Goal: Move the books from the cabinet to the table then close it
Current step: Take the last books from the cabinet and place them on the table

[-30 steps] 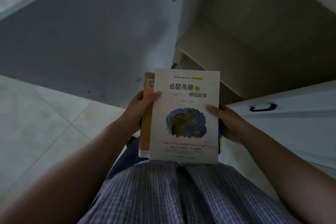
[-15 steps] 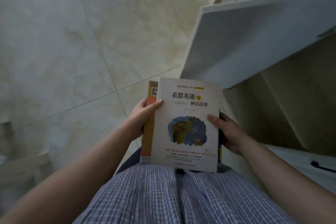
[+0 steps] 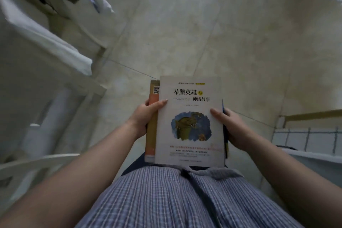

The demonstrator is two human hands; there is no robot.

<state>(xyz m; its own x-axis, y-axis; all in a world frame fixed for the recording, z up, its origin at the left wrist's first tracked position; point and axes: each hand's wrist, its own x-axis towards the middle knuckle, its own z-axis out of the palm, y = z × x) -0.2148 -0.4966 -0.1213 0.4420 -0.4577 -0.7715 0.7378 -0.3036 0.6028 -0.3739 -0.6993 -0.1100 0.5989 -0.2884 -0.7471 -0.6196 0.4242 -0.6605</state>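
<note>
Pale floor tiles (image 3: 185, 24) fill my view, with blurred white furniture (image 3: 46, 57) at the left. My left hand (image 3: 146, 116) grips the stack of books (image 3: 190, 120) at its left edge, thumb on the white cover. My right hand (image 3: 231, 126) grips the right edge, above my checked shirt (image 3: 175, 200).

- Cabinet w/ open door, seen 1.0 s ago & partly 0.5 s ago, was lost from view; none of it was left in frame.
- Tiled floor (image 3: 203, 33) was brought to fill the top & centre of view.
- Blurred white furniture (image 3: 46, 46) was brought in at left.
- White gridded surface (image 3: 305, 139) was brought in at right edge.
- Stack of books (image 3: 188, 120) was carried away from the cabinet, out over open floor.
</note>
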